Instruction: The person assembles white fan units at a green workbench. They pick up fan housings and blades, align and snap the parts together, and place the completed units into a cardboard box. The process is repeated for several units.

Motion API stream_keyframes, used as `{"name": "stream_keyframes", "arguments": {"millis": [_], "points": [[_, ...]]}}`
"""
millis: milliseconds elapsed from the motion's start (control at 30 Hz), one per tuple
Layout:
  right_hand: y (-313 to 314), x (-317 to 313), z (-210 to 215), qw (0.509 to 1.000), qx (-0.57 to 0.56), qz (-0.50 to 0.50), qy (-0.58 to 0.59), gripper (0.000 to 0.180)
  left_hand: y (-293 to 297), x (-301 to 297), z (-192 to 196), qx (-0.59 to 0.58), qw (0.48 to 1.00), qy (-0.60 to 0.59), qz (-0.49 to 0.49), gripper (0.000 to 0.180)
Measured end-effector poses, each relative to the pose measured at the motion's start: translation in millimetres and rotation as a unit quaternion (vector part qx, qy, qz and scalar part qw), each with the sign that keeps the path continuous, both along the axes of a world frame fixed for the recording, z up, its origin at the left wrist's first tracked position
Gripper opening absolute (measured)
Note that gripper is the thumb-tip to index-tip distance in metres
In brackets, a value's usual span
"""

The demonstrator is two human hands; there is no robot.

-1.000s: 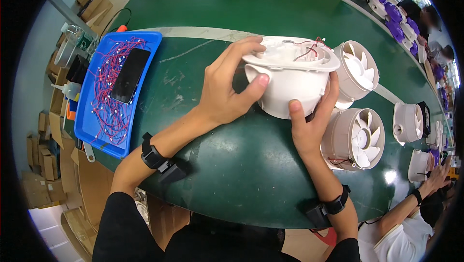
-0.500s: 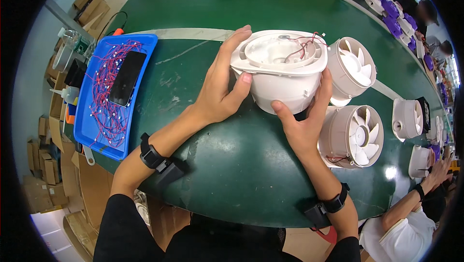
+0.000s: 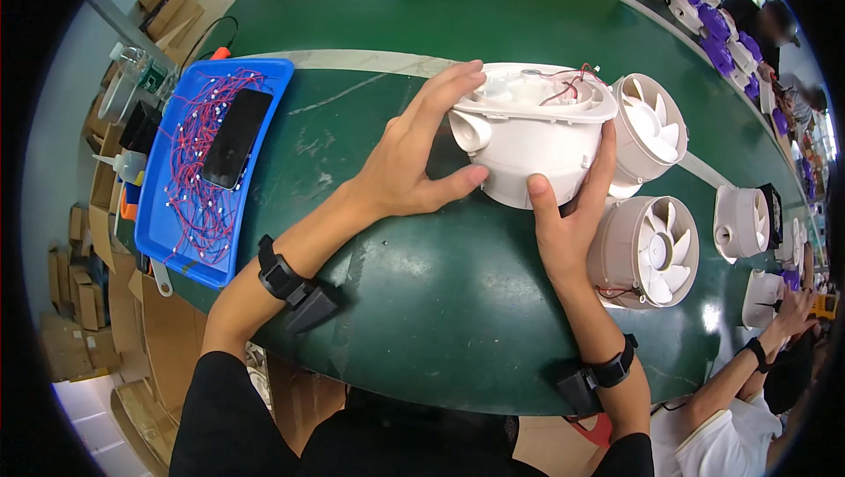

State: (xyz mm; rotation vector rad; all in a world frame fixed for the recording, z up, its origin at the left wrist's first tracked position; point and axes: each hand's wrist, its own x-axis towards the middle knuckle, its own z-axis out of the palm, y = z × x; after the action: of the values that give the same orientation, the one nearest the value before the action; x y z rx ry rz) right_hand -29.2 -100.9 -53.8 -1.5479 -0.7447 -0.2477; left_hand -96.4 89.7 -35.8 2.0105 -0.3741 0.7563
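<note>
Between my hands is a white plastic fan housing (image 3: 528,156), its flanged, open side facing up. Thin red wires with small white connectors lie in its recess. My left hand (image 3: 409,147) grips the left side, fingers at the rim and thumb near the wall below a round side port. My right hand (image 3: 572,222) is closed around the lower right side, thumb at the front, some fingers hidden behind. Just to the right stand a fan unit with white blades (image 3: 651,121) and a nearer fan unit (image 3: 647,253) with a wire at its base.
A blue tray (image 3: 185,270) at the left holds a tangle of red wires (image 3: 189,147) and a black phone (image 3: 238,138). Beyond it are a bottle (image 3: 141,68) and cartons. More fan units (image 3: 744,222) stand far right, near a co-worker's hand (image 3: 792,310).
The housing has shifted slightly right and turned, bringing its round side port into view on the left. Both my hands have moved with it.
</note>
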Motion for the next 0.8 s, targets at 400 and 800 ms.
{"name": "stream_keyframes", "arguments": {"millis": [400, 800], "points": [[-2.6, -0.4, -7.7, 0.997, -0.045, -0.019, -0.051, 0.098, -15.8, -5.6, -2.3, -0.027, 0.998, 0.018, 0.054, 0.041], [-2.1, -0.7, 0.1, 0.999, -0.031, -0.011, -0.018, 0.094, -13.2, -0.5, -8.8, -0.066, 0.997, -0.009, 0.03, 0.051]]}}
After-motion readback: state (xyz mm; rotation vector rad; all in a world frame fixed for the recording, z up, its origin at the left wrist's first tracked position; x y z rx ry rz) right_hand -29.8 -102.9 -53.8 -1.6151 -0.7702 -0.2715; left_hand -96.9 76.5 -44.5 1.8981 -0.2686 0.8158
